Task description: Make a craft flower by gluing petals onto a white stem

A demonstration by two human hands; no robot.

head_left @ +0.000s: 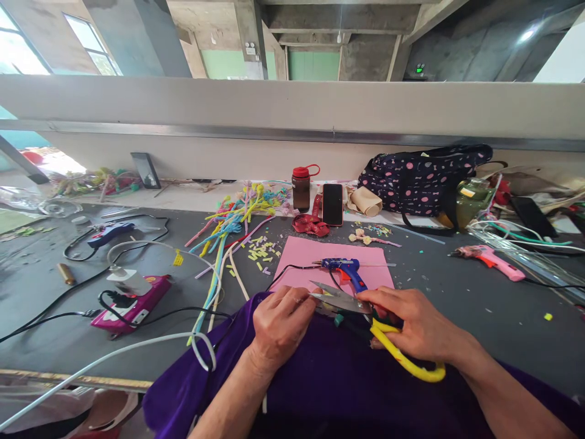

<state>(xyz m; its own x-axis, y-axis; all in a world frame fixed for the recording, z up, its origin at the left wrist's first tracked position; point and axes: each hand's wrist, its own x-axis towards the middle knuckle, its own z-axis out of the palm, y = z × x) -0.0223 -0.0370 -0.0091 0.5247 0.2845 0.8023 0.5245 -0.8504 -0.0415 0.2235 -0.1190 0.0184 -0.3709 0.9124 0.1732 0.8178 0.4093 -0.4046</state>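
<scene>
My right hand (423, 323) is wrapped around a pair of scissors (340, 300) with a yellow-covered handle. The blades are slightly apart and point left toward my left hand (283, 320). Those left fingers are pinched together right at the blade tips; whatever small thing they hold is hidden. Just beyond the scissors, a blue glue gun (345, 268) lies on a pink sheet (299, 253), its clear glue stick poking out to the right. Purple cloth (329, 378) covers my lap under both hands.
Left of the sheet lie colourful fuzzy strips (237, 216) and small cut bits (262, 250). A magenta power strip (137, 308) trails cables. Behind stand a bottle (301, 189), a phone (333, 205) and a patterned bag (411, 180). A pink glue gun (491, 259) lies right.
</scene>
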